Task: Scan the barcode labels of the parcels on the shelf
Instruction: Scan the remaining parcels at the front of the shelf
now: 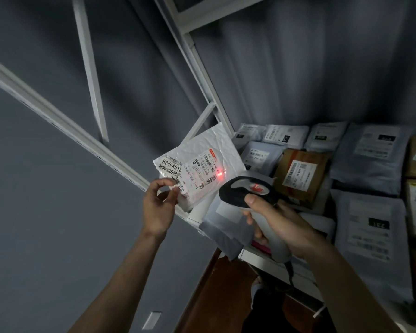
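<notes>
Right hand (277,221) wrapped round scanner (247,191), red dot on label (203,174) of white parcel (202,164) pinched by left hand (158,207) at shelf (195,218) edge; many parcels apparently unscanned.

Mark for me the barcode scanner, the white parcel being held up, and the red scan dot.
barcode scanner (246,192): head view, on its dark head.
white parcel (209,150): head view, on the crinkled plastic above its label.
red scan dot (220,178): head view, on the glow at the label's barcode.
</notes>
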